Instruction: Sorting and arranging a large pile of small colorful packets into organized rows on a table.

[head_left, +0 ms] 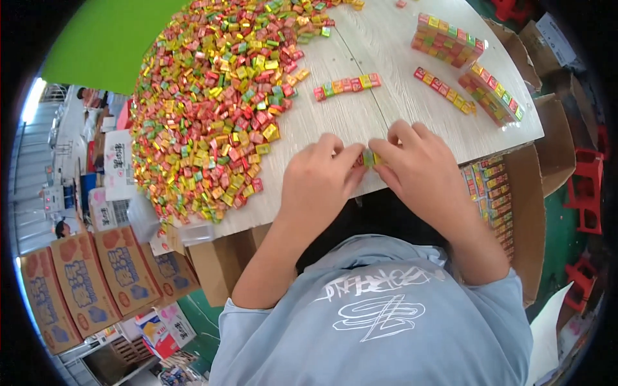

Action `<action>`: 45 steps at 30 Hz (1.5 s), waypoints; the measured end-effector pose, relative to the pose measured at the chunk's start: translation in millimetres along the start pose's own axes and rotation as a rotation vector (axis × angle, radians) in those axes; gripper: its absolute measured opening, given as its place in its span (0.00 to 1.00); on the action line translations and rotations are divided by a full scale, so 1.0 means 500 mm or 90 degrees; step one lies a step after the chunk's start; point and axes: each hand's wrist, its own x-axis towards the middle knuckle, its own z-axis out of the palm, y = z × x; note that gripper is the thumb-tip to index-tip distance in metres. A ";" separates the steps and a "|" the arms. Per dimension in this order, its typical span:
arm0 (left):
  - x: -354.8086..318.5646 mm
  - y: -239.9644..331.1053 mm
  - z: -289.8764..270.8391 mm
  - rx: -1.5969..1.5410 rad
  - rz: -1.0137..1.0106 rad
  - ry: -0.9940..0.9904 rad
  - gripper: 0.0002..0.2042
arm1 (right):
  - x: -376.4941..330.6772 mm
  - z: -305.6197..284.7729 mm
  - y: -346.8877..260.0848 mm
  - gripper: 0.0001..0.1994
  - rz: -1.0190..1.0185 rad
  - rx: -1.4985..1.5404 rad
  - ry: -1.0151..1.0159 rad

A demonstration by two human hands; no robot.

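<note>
Close to the table's near edge, my left hand (322, 172) and my right hand (418, 162) meet with fingers pinched. Between them is a short row of wrapped candies (369, 158), with green and yellow wrappers showing; my fingers cover the rest. Just beyond my hands lies a row of wrapped candies (347, 86) set end to end. A big heap of loose wrapped candies (219, 109), red, yellow, orange and green, spreads over the table's left side. Another candy row (444, 91) lies to the right, beside two stacked blocks of candy rows (447, 42) (492, 95).
The pale wooden table (347, 48) has a curved edge. Below its right edge, an open carton (528, 193) holds several packed candy rows (490, 193). Closed cardboard boxes (80, 283) stand at lower left. Red plastic stools (584, 190) are on the green floor at right.
</note>
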 end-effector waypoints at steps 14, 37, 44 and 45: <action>-0.058 -0.033 0.093 0.024 0.059 0.102 0.21 | -0.055 0.070 -0.005 0.18 0.069 -0.022 0.042; -0.047 -0.056 0.105 -0.026 0.075 0.066 0.19 | -0.121 0.114 0.028 0.23 0.050 -0.056 0.070; -0.051 -0.066 0.117 -0.028 0.117 0.088 0.19 | -0.116 0.103 0.025 0.22 0.065 -0.050 0.069; -0.044 -0.064 0.110 -0.027 0.099 0.086 0.20 | -0.110 0.097 0.026 0.21 0.064 -0.039 0.066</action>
